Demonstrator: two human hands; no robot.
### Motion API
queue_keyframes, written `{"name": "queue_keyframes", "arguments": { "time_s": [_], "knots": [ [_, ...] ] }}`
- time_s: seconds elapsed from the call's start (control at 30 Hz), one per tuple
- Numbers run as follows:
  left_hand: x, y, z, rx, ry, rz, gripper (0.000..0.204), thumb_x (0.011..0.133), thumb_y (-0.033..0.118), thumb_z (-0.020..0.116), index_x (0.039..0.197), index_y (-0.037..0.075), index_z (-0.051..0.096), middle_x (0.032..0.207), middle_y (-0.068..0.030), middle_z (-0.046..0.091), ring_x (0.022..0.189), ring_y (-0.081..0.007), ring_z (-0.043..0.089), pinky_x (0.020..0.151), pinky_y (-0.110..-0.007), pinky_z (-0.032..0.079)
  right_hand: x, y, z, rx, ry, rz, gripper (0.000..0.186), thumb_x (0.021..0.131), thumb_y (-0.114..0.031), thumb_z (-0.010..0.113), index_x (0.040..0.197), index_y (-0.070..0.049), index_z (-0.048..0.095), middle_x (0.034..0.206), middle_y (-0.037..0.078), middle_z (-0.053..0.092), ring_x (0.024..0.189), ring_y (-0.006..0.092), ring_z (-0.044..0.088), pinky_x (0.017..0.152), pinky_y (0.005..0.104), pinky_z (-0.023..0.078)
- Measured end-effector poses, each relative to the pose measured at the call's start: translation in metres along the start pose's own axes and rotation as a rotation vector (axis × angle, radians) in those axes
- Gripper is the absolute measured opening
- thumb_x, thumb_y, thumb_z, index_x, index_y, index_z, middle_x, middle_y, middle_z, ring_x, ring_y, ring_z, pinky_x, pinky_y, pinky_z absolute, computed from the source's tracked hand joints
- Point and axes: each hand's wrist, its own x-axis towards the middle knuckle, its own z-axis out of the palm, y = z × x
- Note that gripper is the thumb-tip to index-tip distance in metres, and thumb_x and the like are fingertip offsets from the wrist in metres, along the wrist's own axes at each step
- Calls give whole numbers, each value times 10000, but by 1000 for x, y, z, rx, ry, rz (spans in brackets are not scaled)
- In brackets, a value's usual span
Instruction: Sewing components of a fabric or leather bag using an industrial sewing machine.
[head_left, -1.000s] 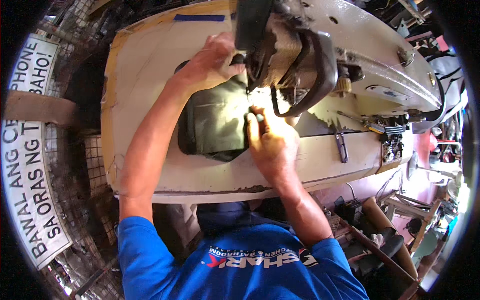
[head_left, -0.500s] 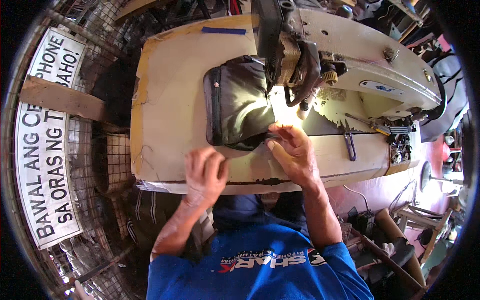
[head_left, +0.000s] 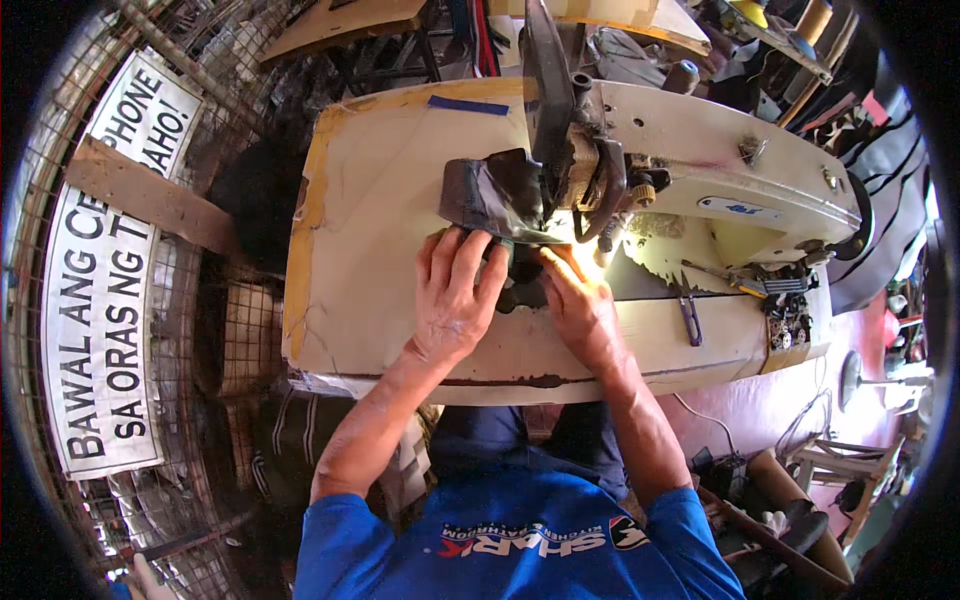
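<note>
Fabric [head_left: 492,195], dark and glossy, is set on the pale tabletop [head_left: 370,230] at the head end of the sewing machine [head_left: 700,150], with part of it raised and its near portion gathered between two hands. Its near left edge is met by the fingertips of the left hand [head_left: 455,300], whose fingers are bent and slightly parted, apparently so that the bulk can be steadied from that side. The right hand [head_left: 580,305] is placed close under the machine head, fingers drawn together and pointed at the fabric; whether anything is pinched there cannot be told, since the tips are washed out by bright light [head_left: 572,232]. Such closeness presumably allows fine control. Snips [head_left: 691,320] are laid to the right, probably for easy reach, while a blue strip [head_left: 467,105] is placed well apart, near the far edge.
</note>
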Motion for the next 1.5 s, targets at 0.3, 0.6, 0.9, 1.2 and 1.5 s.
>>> {"name": "queue_keyframes", "arguments": {
  "time_s": [0.3,0.6,0.9,1.2,1.5],
  "knots": [
    [11,-32,-49,-312,-569,67,155,880,116,616,1019,60,656,1016,-46,640,1040,-236,570,1040,-491,380,-18,0,-19,-30,-191,-20,222,814,5,587,1025,-56,617,1085,142,617,905,377,616,767,465,499],
    [-50,-24,-51,-132,-265,-71,291,743,27,760,1016,75,671,1051,-90,571,1108,-314,537,988,-523,412,-39,3,-16,-141,-135,-48,316,834,-64,579,1148,-71,612,1058,132,591,990,342,574,881,439,463],
    [-74,-19,-49,-286,-197,-402,298,758,-55,728,1030,61,689,1084,-111,547,994,-317,561,831,-426,476,-41,-3,-14,-213,-111,-18,384,779,-87,624,1162,-116,633,965,101,558,917,304,563,840,410,468],
    [-60,-15,-49,-312,-360,-337,370,825,-29,684,1178,84,676,1133,-141,563,1019,-318,567,880,-453,460,-42,-3,-15,-244,-95,-17,418,741,-98,640,1159,-113,644,903,71,542,862,270,566,812,397,465],
    [-70,-16,-46,-361,-211,-454,198,856,-15,681,1044,35,646,1016,-132,594,912,-306,596,779,-411,487,-39,-6,-16,-265,-127,-26,425,762,-103,626,1186,-123,640,905,62,550,830,245,580,800,385,467]
  ]
}}
